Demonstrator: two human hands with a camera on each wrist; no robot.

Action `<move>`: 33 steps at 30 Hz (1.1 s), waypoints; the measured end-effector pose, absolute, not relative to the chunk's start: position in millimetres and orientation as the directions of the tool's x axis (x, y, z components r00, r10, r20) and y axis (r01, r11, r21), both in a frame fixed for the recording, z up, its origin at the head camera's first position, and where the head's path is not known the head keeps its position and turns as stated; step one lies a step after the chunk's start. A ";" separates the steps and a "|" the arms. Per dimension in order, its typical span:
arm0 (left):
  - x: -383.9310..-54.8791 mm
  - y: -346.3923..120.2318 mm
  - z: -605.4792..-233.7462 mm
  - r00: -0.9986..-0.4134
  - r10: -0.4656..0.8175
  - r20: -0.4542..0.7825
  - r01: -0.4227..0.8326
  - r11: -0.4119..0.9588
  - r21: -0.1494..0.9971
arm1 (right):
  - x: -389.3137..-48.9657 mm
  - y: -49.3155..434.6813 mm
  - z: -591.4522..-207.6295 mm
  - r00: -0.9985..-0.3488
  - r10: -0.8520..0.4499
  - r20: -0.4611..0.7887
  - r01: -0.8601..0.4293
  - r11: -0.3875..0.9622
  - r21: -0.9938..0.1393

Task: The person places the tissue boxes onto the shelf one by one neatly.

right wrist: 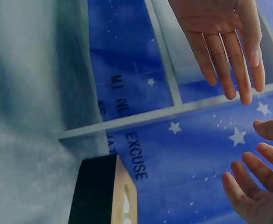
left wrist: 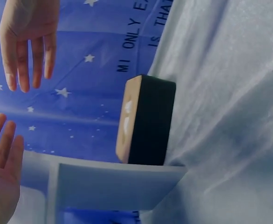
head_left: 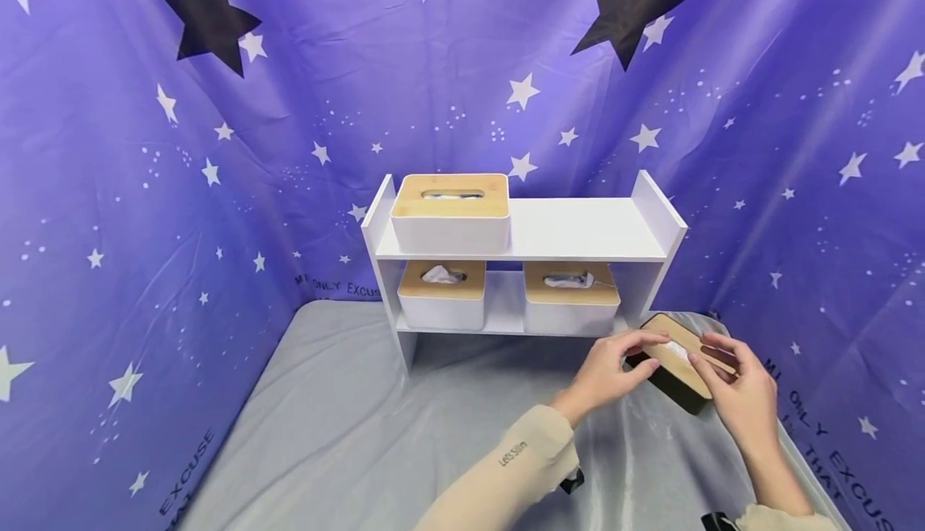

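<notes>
A black tissue box [head_left: 675,390] with a wood lid and a white tissue in its slot rests on the grey cloth, right of the shelf. Over its near-left side hovers my left hand [head_left: 614,364], fingers loosely bent. My right hand [head_left: 744,386] is above the box's right side. Both wrist views show a gap between the hands and the black box [left wrist: 151,123]. In the left wrist view, the left hand [left wrist: 3,172] faces the right hand [left wrist: 30,42] with nothing held. The right wrist view likewise shows the right hand [right wrist: 262,186] holding nothing.
A white two-tier shelf [head_left: 585,226] stands at the back. One white tissue box [head_left: 451,234] with a wood lid sits on its top left; below are a left white box [head_left: 442,312] and a right white box [head_left: 571,318]. Purple star-printed curtains [head_left: 462,57] surround the grey cloth [head_left: 325,435].
</notes>
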State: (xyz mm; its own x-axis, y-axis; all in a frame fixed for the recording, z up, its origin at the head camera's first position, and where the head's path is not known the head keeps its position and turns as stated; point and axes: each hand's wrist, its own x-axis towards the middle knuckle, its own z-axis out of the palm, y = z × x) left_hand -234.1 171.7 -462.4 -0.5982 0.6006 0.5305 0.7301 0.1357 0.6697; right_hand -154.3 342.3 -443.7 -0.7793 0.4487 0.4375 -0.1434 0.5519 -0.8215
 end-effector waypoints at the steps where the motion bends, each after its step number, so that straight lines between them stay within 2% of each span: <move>1: -234.6 174.5 -464.3 -0.599 0.605 0.525 0.728 0.139 0.671 | -154.4 344.1 -445.5 -0.778 0.458 0.430 -0.130 0.552 -0.824; 5: -238.9 188.7 -468.8 -0.605 0.618 0.502 0.738 0.199 0.644 | -156.9 353.4 -452.8 -0.768 0.494 0.407 -0.080 0.557 -0.827; 12: -248.8 219.6 -482.6 -0.648 0.628 0.431 0.727 0.339 0.598 | -161.7 371.9 -473.1 -0.744 0.564 0.358 0.009 0.544 -0.839; 17: -250.3 237.8 -502.5 -0.712 0.586 0.387 0.673 0.413 0.613 | -157.7 381.2 -495.5 -0.728 0.607 0.318 0.056 0.516 -0.855; 22: -245.7 257.2 -520.2 -0.817 0.499 0.289 0.548 0.516 0.659 | -149.0 386.7 -516.4 -0.711 0.635 0.302 0.109 0.524 -0.845; 27: -246.5 272.8 -529.6 -0.928 0.349 0.128 0.315 0.555 0.770 | -145.9 387.4 -534.1 -0.725 0.639 0.256 0.162 0.520 -0.839; 30: -248.5 280.3 -533.1 -0.960 0.273 0.064 0.211 0.554 0.806 | -147.9 389.4 -542.6 -0.738 0.638 0.220 0.192 0.512 -0.837; 33: -250.2 287.0 -537.3 -0.970 0.238 0.046 0.173 0.550 0.817 | -150.4 394.6 -548.1 -0.734 0.649 0.202 0.238 0.523 -0.818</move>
